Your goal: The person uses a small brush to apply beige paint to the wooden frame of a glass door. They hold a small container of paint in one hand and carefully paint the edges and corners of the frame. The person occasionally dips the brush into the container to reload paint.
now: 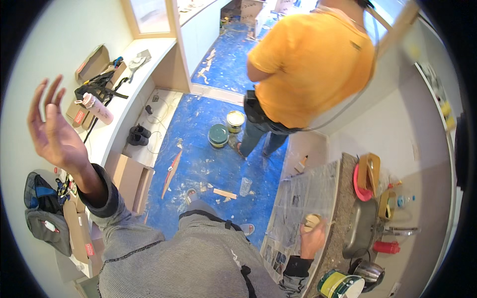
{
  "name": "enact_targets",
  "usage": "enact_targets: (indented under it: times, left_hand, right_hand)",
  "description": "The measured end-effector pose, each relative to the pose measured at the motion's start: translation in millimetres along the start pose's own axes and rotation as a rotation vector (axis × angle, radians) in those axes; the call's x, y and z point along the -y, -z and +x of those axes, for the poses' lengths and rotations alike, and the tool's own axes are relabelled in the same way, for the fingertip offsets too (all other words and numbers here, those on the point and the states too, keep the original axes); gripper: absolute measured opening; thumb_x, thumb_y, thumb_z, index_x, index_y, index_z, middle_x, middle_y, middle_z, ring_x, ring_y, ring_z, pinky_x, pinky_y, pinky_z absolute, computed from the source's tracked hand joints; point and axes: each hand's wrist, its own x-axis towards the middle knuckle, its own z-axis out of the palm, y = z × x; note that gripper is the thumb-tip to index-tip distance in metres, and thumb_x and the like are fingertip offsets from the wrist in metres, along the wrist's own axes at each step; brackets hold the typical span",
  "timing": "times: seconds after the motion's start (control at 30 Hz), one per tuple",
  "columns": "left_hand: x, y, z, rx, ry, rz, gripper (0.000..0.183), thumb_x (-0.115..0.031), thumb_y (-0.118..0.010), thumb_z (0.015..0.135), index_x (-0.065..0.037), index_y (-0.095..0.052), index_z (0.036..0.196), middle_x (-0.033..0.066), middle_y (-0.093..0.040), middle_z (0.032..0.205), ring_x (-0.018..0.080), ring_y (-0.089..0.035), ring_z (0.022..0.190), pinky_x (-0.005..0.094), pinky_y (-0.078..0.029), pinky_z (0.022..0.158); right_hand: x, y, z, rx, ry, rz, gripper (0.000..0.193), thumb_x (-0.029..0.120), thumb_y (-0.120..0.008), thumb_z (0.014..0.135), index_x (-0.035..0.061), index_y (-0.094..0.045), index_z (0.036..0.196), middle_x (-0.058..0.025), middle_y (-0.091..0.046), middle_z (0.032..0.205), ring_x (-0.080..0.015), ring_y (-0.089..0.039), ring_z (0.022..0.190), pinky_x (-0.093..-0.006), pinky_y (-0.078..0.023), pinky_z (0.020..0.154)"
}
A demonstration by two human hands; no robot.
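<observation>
My left hand is raised at the left with its fingers spread, and nothing is in it. It appears near a pink bottle on the white counter. At the lower right, my right hand is closed around a small beige, rounded object whose kind I cannot make out. That hand is in front of cabinet fronts covered with clear plastic and printed sheets, beside the speckled countertop edge.
A person in an orange shirt stands ahead with their back to me. Two paint buckets stand on the blue floor sheeting. The right countertop holds a sink, a metal kettle and another paint bucket. Cardboard boxes line the left.
</observation>
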Motion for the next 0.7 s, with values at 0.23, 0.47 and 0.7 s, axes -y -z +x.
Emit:
enact_targets:
  times: [0.23,0.47,0.7]
  left_hand:
    - [143.5,62.6,-99.2,0.499,0.617,0.012,0.039,0.002,-0.062,0.083,-0.002,-0.062,0.122,0.0122,-0.06,0.127,0.0209,-0.058,0.114,0.0323,-0.047,0.092]
    - [218.9,70.6,-213.9,0.798,0.84,0.037,0.079,0.001,-0.069,0.072,-0.004,-0.042,0.146,0.0176,-0.045,0.142,0.0306,-0.048,0.13,0.0375,-0.046,0.1]
    - [344.4,25.7,-254.9,0.68,0.918,-0.006,0.114,-0.014,-0.089,0.069,-0.001,-0.017,0.156,0.0196,-0.037,0.151,0.0307,-0.043,0.138,0.0429,-0.043,0.109]
  right_hand:
    - [297.0,-71.9,12.4,0.109,0.627,0.285,0.095,0.03,-0.085,0.07,-0.0093,-0.04,0.143,-0.0269,-0.06,0.128,-0.041,-0.068,0.096,-0.0442,-0.056,0.077]
    - [547.6,-67.5,25.1,0.372,0.97,0.408,0.096,0.033,-0.083,0.071,-0.0117,-0.037,0.143,-0.0237,-0.06,0.126,-0.0358,-0.069,0.094,-0.0404,-0.058,0.073]
    - [716.1,-117.8,89.6,0.577,1.147,0.364,0.096,0.042,-0.078,0.076,-0.0117,-0.037,0.144,-0.0262,-0.06,0.124,-0.0389,-0.068,0.097,-0.044,-0.057,0.076]
